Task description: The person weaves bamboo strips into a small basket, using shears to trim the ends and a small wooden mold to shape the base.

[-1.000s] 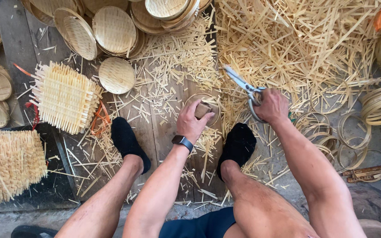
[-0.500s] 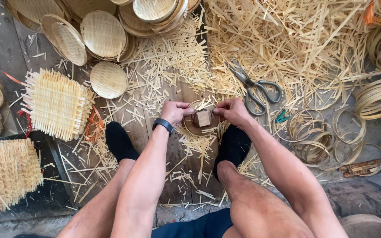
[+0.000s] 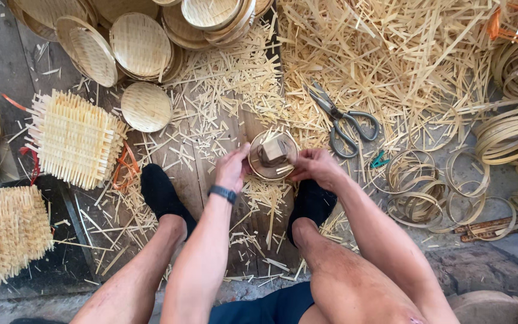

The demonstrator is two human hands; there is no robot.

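- A small round woven bamboo disc [image 3: 273,157] lay on the wooden floor [image 3: 211,174] between the person's two feet, with a small wooden block [image 3: 274,150] sitting on top of it.
- The left hand [image 3: 232,167] was curled against the disc's left rim, fingers pressed together on the edge; a dark watch [image 3: 222,193] was on that wrist.
- The right hand [image 3: 314,165] was closed on the disc's right rim, so the disc was pinched from both sides.
- Both feet wore black socks [image 3: 162,195] and stood on the floor, one on each side of the disc.
- Just beyond the disc, grey metal scissors [image 3: 340,117] lay on the floor, blades closed and pointed away.
- Thin, pale bamboo offcuts [image 3: 391,54] covered the floor all around, thickest at the upper right.
- To the right, thin bamboo rings [image 3: 415,180] lay loose, some overlapping, and bigger hoops [image 3: 514,129] were stacked near the edge.
- To the left lay a square woven mat [image 3: 74,138] with rough sticking-out ends, and a flat round lid [image 3: 145,107] beside it.
- Further away, shallow round woven trays [image 3: 142,45] leaned on each other in a pile.
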